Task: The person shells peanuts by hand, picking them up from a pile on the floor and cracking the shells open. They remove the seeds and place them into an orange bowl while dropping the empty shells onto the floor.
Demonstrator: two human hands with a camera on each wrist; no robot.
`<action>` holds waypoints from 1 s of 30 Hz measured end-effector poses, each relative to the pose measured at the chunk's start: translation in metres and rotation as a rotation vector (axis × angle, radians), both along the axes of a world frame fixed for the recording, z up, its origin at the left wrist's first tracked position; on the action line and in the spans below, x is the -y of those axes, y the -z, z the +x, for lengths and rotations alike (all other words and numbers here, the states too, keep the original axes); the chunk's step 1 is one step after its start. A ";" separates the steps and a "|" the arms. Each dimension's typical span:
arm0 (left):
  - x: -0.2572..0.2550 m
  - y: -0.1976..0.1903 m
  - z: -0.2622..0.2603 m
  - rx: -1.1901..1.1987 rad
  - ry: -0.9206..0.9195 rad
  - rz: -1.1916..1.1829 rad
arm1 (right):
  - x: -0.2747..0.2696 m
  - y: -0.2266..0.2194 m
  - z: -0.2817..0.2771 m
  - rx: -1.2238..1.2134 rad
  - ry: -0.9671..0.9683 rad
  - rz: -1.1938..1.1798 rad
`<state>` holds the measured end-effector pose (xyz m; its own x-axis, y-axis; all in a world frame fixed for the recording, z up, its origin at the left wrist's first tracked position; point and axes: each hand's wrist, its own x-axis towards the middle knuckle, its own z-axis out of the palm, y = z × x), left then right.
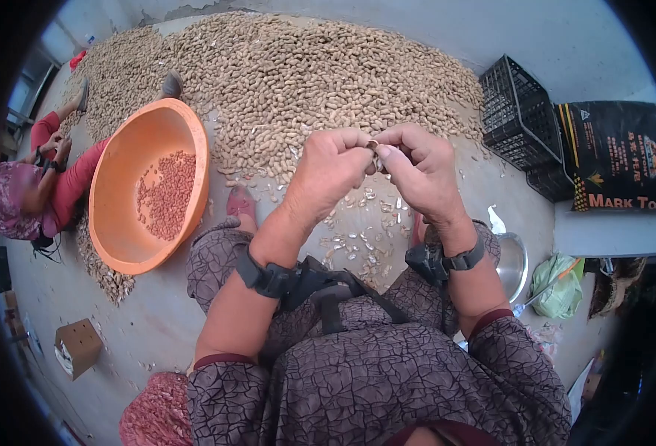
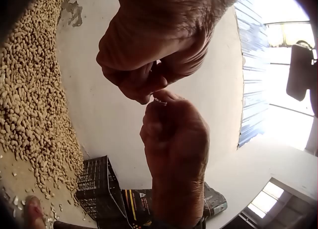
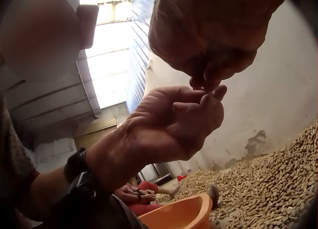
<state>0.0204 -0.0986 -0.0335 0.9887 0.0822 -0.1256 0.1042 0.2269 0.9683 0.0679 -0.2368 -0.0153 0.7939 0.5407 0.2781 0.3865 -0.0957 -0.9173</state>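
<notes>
Peanut in work: a small, brownish, rough-shelled peanut (image 1: 373, 144), partly hidden, is between the fingertips of both hands, raised above the floor.
Left hand: the bare left hand (image 1: 329, 167) pinches the peanut from one side, thumb against curled fingers.
Right hand: the bare right hand (image 1: 421, 172) pinches it from the other side, fingertips meeting the left ones.
Shelling step: this looks like cracking or parting the shell; whether the kernel is loose cannot be told.
Next move: it probably calls for a thumb twist to free the kernel, then a reach left to the wide, round, orange plastic basin (image 1: 107, 195) with its reddish shelled kernels (image 1: 168, 195).
Basin rim: well apart from the hands, beyond the left forearm; the raised near edge would need clearing.
Peanut heap: the broad heap of tan unshelled peanuts (image 1: 328, 74) spreads just beyond the hands.
Floor room: pale broken shell pieces (image 1: 365, 241) litter the grey floor (image 1: 150, 320) between the feet, leaving open air under the hands.
Right edge: a black lattice plastic crate (image 1: 508, 108) bounds the heap, apart from the right hand.
</notes>
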 end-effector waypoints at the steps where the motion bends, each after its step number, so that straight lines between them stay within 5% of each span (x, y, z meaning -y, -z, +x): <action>1: -0.001 0.000 0.001 -0.001 -0.004 -0.004 | 0.000 0.001 -0.001 -0.001 -0.004 -0.004; 5: -0.001 -0.006 -0.001 0.038 -0.013 -0.195 | -0.003 -0.001 -0.008 0.209 0.055 -0.091; 11: -0.004 -0.011 -0.002 0.067 0.130 0.249 | -0.001 -0.008 -0.009 0.186 0.059 -0.130; 12: -0.004 -0.012 -0.003 0.047 0.163 0.322 | 0.000 -0.010 -0.010 0.325 0.063 -0.181; 15: -0.004 -0.020 -0.007 0.118 0.222 0.104 | 0.003 -0.022 -0.014 0.493 0.048 -0.268; 23: -0.011 -0.030 -0.016 -0.097 0.122 0.168 | 0.010 -0.016 0.003 0.309 0.004 -0.452; 25: -0.018 -0.032 -0.021 -0.097 0.124 0.141 | 0.020 0.003 0.010 0.028 -0.119 -0.594; 27: -0.027 -0.037 -0.027 -0.044 0.037 0.054 | 0.026 0.023 0.019 0.088 -0.208 -0.700; 30: -0.043 -0.048 -0.035 0.016 0.005 -0.157 | 0.028 0.061 0.025 -0.170 -0.485 -1.036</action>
<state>-0.0142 -0.0553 0.0142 0.9910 0.0583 -0.1207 0.0903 0.3752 0.9225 0.0926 -0.2648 -0.0761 0.4251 0.7052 -0.5674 0.4676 -0.7079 -0.5294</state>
